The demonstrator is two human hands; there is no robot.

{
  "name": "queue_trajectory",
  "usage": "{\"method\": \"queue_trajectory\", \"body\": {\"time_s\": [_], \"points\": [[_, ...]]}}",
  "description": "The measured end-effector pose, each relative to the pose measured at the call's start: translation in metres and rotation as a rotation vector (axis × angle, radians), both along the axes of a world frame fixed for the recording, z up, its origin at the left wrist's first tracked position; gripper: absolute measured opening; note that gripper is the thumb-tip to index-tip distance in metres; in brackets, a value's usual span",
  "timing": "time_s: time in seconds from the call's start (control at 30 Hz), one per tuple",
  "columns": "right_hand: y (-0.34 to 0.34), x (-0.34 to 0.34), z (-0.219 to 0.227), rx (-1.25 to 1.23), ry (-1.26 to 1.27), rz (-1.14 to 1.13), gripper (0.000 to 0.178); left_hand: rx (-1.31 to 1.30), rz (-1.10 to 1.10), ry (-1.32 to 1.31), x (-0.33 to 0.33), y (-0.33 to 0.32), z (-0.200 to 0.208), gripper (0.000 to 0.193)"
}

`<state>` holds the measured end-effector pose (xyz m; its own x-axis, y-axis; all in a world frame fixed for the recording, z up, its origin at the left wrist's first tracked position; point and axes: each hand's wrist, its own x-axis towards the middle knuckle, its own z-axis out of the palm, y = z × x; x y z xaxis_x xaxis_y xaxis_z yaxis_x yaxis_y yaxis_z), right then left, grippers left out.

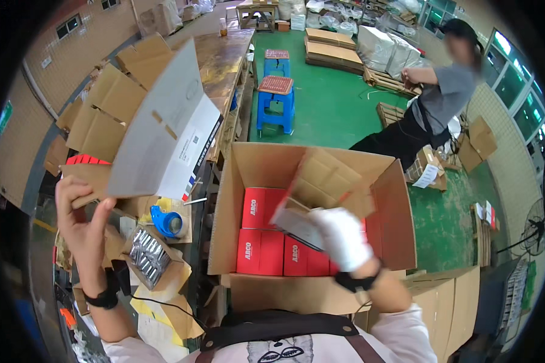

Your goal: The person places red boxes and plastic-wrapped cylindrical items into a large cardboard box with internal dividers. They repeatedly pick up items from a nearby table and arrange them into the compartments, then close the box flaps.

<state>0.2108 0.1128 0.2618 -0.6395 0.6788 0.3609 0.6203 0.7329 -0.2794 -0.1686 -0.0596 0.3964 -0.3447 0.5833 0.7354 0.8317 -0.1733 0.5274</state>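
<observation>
My bare left hand (pixel 80 215) grips the lower edge of an open cardboard box (pixel 158 121), white and grey outside with a dark printed strip, thumb and fingers pinching it. My right hand (pixel 344 239), in a white glove, is closed on a second cardboard box (pixel 327 175), open with its brown inside showing and slightly blurred. That box is tilted inside a large brown carton (pixel 229 212) in front of me. Red boxes (pixel 264 209) stand packed side by side at the carton's bottom, some hidden by the right hand and its box.
On the left bench lie a tray of metal cylinders (pixel 149 257), a blue tape dispenser (pixel 165 222) and more open cartons (pixel 106 109). Blue stools (pixel 277 103) stand beyond the carton. A person (pixel 436 97) stands at the right near pallets. Tall cartons (pixel 445 308) stand at lower right.
</observation>
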Motion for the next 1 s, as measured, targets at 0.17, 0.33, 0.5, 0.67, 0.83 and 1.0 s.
{"method": "queue_trajectory", "body": {"time_s": [0.17,0.33,0.5,0.67,0.83,1.0], "points": [[0.003,-0.062,-0.148,-0.041,-0.001,0.134,0.035,-0.024,-0.040,0.112,0.068,-0.023,0.018,0.038],[-0.005,0.031,-0.068,-0.955,1.032,0.131,0.070,-0.133,-0.230,0.158,0.146,0.001,-0.002,0.049],[-0.019,0.153,-0.040,-0.753,0.964,-0.127,0.111,-0.227,-0.777,0.172,0.216,0.096,-0.067,0.038],[0.023,0.131,-0.127,-0.643,0.424,-0.606,0.086,-0.469,-0.770,0.043,0.226,0.163,-0.155,0.042],[0.092,0.112,-0.245,-0.766,0.472,-0.320,0.055,-0.706,-0.805,0.013,0.195,0.129,-0.140,0.042],[0.092,0.070,-0.251,-1.113,0.637,-0.174,0.049,-0.614,-0.416,-0.147,0.087,0.066,-0.103,0.030]]}}
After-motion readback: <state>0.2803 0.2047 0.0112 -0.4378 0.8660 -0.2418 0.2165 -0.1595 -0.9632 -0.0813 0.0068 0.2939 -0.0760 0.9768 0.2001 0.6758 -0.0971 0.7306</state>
